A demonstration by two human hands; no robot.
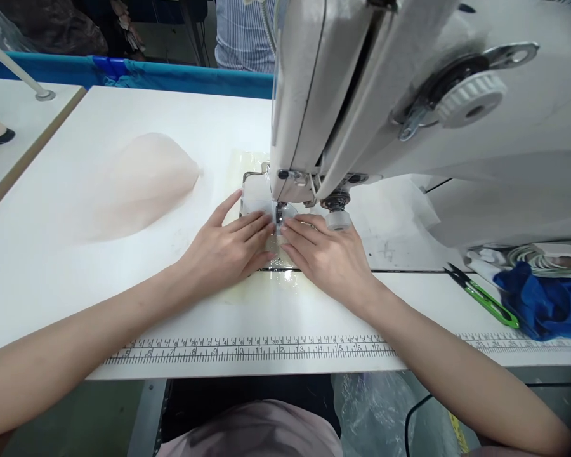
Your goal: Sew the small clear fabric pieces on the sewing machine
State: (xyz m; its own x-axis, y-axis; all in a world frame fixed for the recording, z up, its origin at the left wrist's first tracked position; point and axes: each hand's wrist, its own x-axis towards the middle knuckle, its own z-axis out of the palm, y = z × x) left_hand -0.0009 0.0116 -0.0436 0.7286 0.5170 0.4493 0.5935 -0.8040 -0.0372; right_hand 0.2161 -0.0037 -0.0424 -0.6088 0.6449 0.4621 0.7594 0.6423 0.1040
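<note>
My left hand (231, 249) lies flat on the bed of a sewing machine (309, 114), just left of the presser foot (280, 212). Its fingers are stretched towards the needle area and its thumb side is near the foot. Opposite it, my right hand (330, 254) rests palm down, fingers extended and fingertips close to the foot. A small whitish, see-through piece (257, 190) shows at the foot, partly covered by my left fingertips; I cannot make out its kind. What lies under both palms is hidden. A sheer beige piece of fabric (147, 184) is spread on the left of the table.
A printed ruler strip (266, 349) runs along the table's front edge. Green thread snips (488, 298) and a crumpled blue cloth (547, 301) lie at the right. The machine head overhangs my right hand. Another person in a striped shirt (245, 35) stands beyond the blue-covered edge.
</note>
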